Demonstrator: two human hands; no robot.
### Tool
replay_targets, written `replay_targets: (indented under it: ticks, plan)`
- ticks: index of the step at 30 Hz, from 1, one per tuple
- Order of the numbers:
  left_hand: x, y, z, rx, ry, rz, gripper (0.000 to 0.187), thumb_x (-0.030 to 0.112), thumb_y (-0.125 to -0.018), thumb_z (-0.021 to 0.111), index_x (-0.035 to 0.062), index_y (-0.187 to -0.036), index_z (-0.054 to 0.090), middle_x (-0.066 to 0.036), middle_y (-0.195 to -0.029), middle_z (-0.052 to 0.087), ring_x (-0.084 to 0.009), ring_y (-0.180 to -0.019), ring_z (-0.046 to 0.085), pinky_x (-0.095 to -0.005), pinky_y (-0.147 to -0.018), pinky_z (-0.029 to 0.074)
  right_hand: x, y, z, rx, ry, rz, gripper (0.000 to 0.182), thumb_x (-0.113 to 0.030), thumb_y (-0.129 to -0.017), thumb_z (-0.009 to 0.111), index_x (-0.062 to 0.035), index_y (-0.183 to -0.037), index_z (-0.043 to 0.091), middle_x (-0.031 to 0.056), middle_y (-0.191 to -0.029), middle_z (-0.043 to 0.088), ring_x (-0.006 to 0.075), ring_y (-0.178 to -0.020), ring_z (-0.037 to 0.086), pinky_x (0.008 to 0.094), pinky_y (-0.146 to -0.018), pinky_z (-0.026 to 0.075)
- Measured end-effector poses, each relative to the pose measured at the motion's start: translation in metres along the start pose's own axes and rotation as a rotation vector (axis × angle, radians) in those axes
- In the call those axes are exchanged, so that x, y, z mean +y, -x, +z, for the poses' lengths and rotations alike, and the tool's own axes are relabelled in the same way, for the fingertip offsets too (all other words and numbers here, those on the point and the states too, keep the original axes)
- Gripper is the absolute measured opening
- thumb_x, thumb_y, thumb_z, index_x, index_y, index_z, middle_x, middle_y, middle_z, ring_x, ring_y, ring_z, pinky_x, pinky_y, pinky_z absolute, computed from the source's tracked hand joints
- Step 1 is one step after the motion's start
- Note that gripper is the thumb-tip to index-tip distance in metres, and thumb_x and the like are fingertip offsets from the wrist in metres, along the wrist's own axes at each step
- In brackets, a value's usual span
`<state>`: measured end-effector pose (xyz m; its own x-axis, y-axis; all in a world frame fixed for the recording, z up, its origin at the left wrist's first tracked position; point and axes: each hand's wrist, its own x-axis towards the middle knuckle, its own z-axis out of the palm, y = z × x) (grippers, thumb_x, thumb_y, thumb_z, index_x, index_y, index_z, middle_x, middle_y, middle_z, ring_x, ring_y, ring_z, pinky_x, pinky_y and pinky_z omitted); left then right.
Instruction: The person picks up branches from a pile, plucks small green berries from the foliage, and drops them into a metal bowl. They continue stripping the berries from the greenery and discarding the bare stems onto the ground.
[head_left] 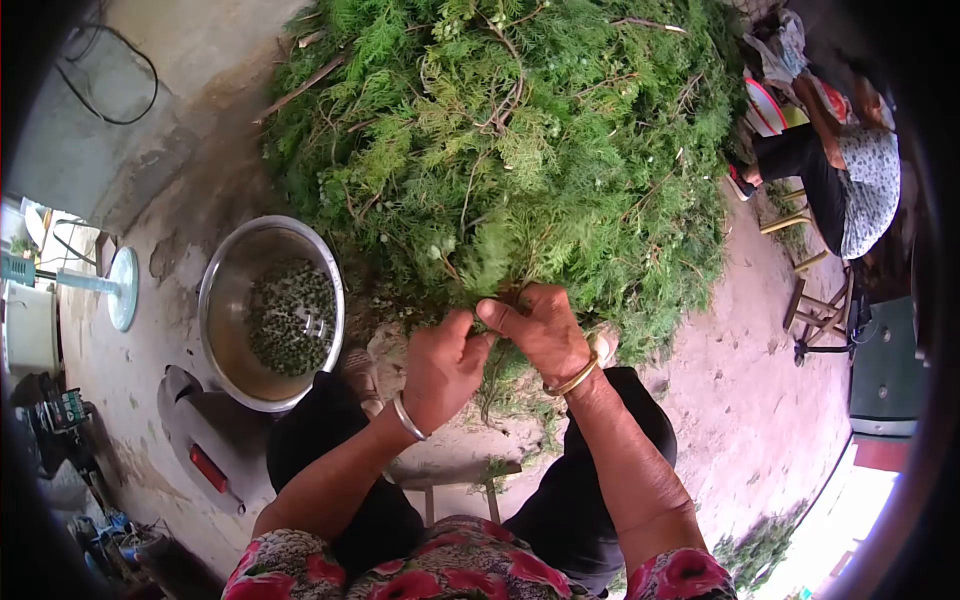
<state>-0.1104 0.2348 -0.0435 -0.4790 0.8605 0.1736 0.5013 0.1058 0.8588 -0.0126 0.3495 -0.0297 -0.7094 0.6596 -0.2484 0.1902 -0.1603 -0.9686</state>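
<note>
A large heap of green cypress branches (pixel 500 150), with small pale green cones among the leaves, fills the floor in front of me. At its near edge my right hand (pixel 545 335) is closed, thumb pressed to the fingers, on a cypress sprig (pixel 490 255) whose feathery end points away from me. My left hand (pixel 447 365) is right beside it with its fingers pinched together; what lies between them is hidden. To the left stands a steel basin (pixel 212 320) with a layer of small green cones (pixel 290 318) in its bottom.
A red-handled tool (pixel 208 468) lies on grey cloth below the basin. Farther left is a pale green fan (pixel 123 288). At the right another person (pixel 850 180) sits beside the heap, near a wooden folding stool (pixel 822 318). Loose sprigs litter the floor between my knees.
</note>
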Motion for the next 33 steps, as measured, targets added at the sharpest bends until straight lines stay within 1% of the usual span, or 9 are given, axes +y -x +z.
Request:
replay_targets:
  ticks: [2,6,9,10,12,17,19,26,33]
  plan:
    - [0.000,0.001,0.000,-0.047,-0.196,0.136,0.023,0.004,-0.075,0.064,0.0035,-0.095,0.053,-0.015,-0.057,0.054,-0.0363,-0.053,0.057,-0.0426,-0.047,0.044,-0.017,0.003,0.000,-0.035,0.106,-0.025,0.029,-0.013,-0.081,0.071,0.0005,-0.058,0.058,-0.0029,-0.055,0.051,0.0036,-0.054,0.041,0.0263,-0.045,0.035]
    - [-0.004,0.004,-0.003,-0.099,-0.253,0.182,0.019,0.006,-0.076,0.067,0.0025,-0.090,0.055,-0.015,-0.057,0.055,-0.0356,-0.051,0.056,-0.0396,-0.046,0.044,0.003,-0.001,0.014,0.184,-0.282,-0.063,0.035,-0.011,-0.079,0.073,-0.0082,-0.051,0.052,-0.0089,-0.055,0.042,0.0039,-0.051,0.031,0.0262,-0.044,0.026]
    - [0.001,-0.001,-0.013,-0.284,0.023,0.030,0.016,0.010,-0.081,0.067,-0.0014,-0.087,0.058,-0.010,-0.057,0.055,-0.0183,-0.047,0.057,-0.0301,-0.045,0.043,0.023,-0.007,0.004,0.196,-0.306,-0.016,0.035,-0.011,-0.080,0.073,-0.0102,-0.052,0.052,-0.0086,-0.055,0.042,0.0042,-0.051,0.030,0.0259,-0.045,0.025]
    - [-0.004,-0.001,-0.014,-0.267,0.201,-0.134,0.016,0.013,-0.083,0.066,-0.0010,-0.087,0.059,-0.007,-0.061,0.057,-0.0145,-0.049,0.057,-0.0275,-0.046,0.045,0.024,-0.006,-0.002,0.158,-0.292,0.003,0.024,-0.008,-0.083,0.068,-0.0075,-0.061,0.059,-0.0017,-0.063,0.061,0.0064,-0.053,0.050,0.0240,-0.049,0.039]
    - [-0.005,-0.005,-0.025,-0.203,0.483,-0.478,0.017,0.016,-0.091,0.060,-0.0002,-0.095,0.061,-0.004,-0.076,0.062,-0.0109,-0.058,0.059,-0.0224,-0.051,0.049,0.014,-0.002,-0.002,0.118,-0.301,0.018,0.021,-0.007,-0.084,0.066,-0.0049,-0.064,0.060,0.0013,-0.065,0.062,0.0091,-0.053,0.054,0.0249,-0.049,0.042]
    - [0.009,-0.022,-0.046,0.069,0.757,-0.579,0.028,0.012,-0.091,0.058,-0.0046,-0.113,0.053,-0.008,-0.079,0.061,-0.0111,-0.070,0.062,-0.0232,-0.054,0.052,0.017,0.000,-0.004,-0.013,-0.289,0.013,0.012,-0.002,-0.086,0.061,0.0024,-0.075,0.063,0.0089,-0.071,0.065,0.0160,-0.055,0.060,0.0276,-0.049,0.048]
    - [0.003,-0.023,-0.040,-0.017,0.579,-0.377,0.033,0.010,-0.088,0.063,-0.0059,-0.115,0.051,-0.008,-0.079,0.061,-0.0104,-0.067,0.061,-0.0229,-0.054,0.053,0.021,-0.001,-0.003,-0.021,-0.317,0.029,0.011,-0.001,-0.085,0.062,0.0022,-0.074,0.063,0.0091,-0.073,0.065,0.0151,-0.054,0.060,0.0271,-0.048,0.048]
    - [-0.005,-0.024,-0.036,-0.066,0.552,-0.396,0.013,0.002,-0.084,0.064,-0.0046,-0.093,0.057,-0.004,-0.069,0.059,-0.0059,-0.052,0.054,-0.0205,-0.044,0.045,0.022,0.004,-0.008,-0.043,-0.152,0.035,0.039,-0.007,-0.081,0.071,-0.0049,-0.049,0.048,-0.0037,-0.048,0.045,0.0043,-0.044,0.049,0.0232,-0.037,0.035]
    - [0.006,-0.027,-0.042,-0.222,0.570,-0.435,0.007,0.002,-0.086,0.061,-0.0034,-0.086,0.057,-0.001,-0.062,0.054,-0.0053,-0.046,0.049,-0.0203,-0.041,0.039,-0.003,0.011,-0.012,-0.083,0.026,0.012,0.044,-0.010,-0.081,0.072,-0.0061,-0.047,0.044,-0.0047,-0.047,0.044,0.0046,-0.045,0.051,0.0235,-0.037,0.033]
